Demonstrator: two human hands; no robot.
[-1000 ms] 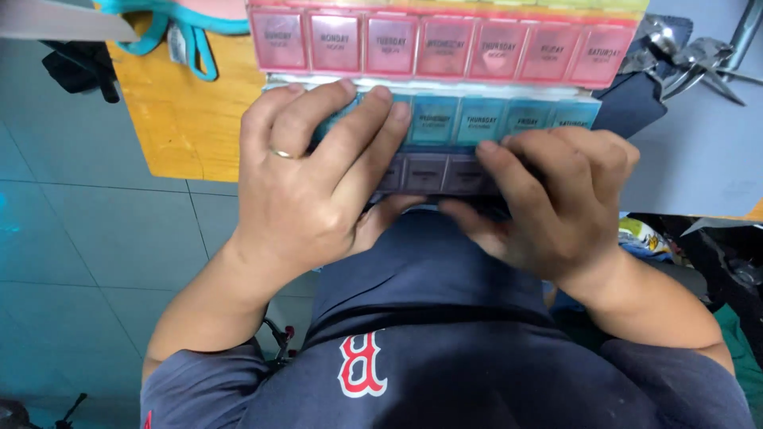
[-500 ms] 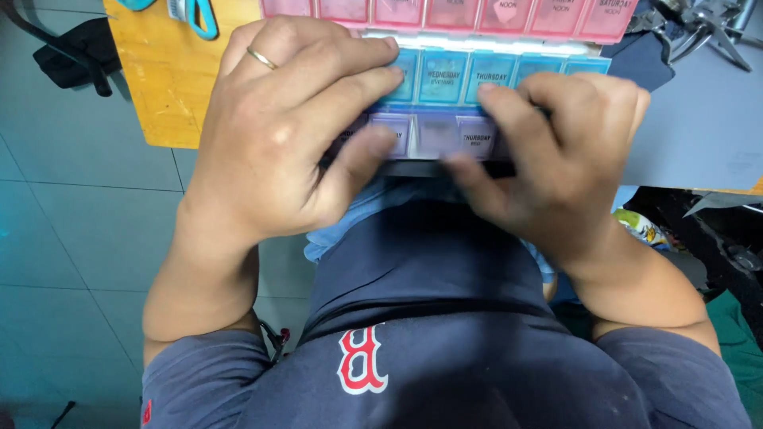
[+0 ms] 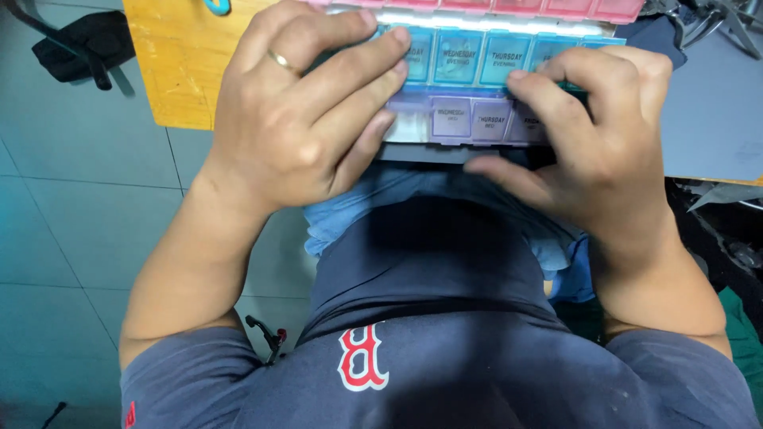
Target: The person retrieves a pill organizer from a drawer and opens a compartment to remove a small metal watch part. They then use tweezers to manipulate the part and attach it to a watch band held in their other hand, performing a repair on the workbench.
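The left hand (image 3: 306,119) and the right hand (image 3: 592,135) press flat, fingers spread, on the pill organizer (image 3: 477,87), which lies under both hands at the table (image 3: 171,71) edge. It seems the lids are being handled; a fingertip must next catch 1 lid edge.

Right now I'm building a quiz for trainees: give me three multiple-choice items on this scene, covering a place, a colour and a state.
1. Where does the ring sit?
A left hand
B right hand
C table

2. What colour is the pill organiser's nearest row?
A green
B purple
C yellow

3. How do the middle purple lids stand?
A shut
B raised
C missing

Answers: 1 A, the ring circles a finger of the left hand, not the right hand. 2 B, the pill organiser shows purple lids nearest the body. 3 A, they lie flat.
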